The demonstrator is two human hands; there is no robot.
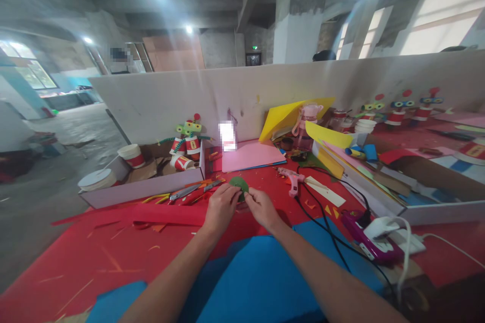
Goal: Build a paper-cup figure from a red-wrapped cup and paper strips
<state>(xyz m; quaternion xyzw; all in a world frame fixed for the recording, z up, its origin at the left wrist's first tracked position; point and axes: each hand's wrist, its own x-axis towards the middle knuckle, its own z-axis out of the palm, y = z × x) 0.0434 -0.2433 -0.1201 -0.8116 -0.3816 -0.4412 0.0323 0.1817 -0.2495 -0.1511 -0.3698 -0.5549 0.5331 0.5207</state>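
Both hands meet over the red table covering, pinching one green paper disc (238,182) between them. My left hand (223,206) grips its lower left edge, fingers closed. On the lower right edge, my right hand (262,207) has thumb and fingers pressed together. Part of the disc is hidden behind the fingers. Left of my hands lie scissors (191,191) among coloured paper strips. A pink hot glue gun (292,180) rests to the right, with a black cord. Blue paper (250,277) lies below my forearms.
Paper-cup figures (189,144) stand in a white box (147,187) at left. Pink sheets (253,155) lie ahead. At right are a purple power strip (369,239) with cords and another box (428,214) of coloured paper. A pale partition (182,96) stands behind.
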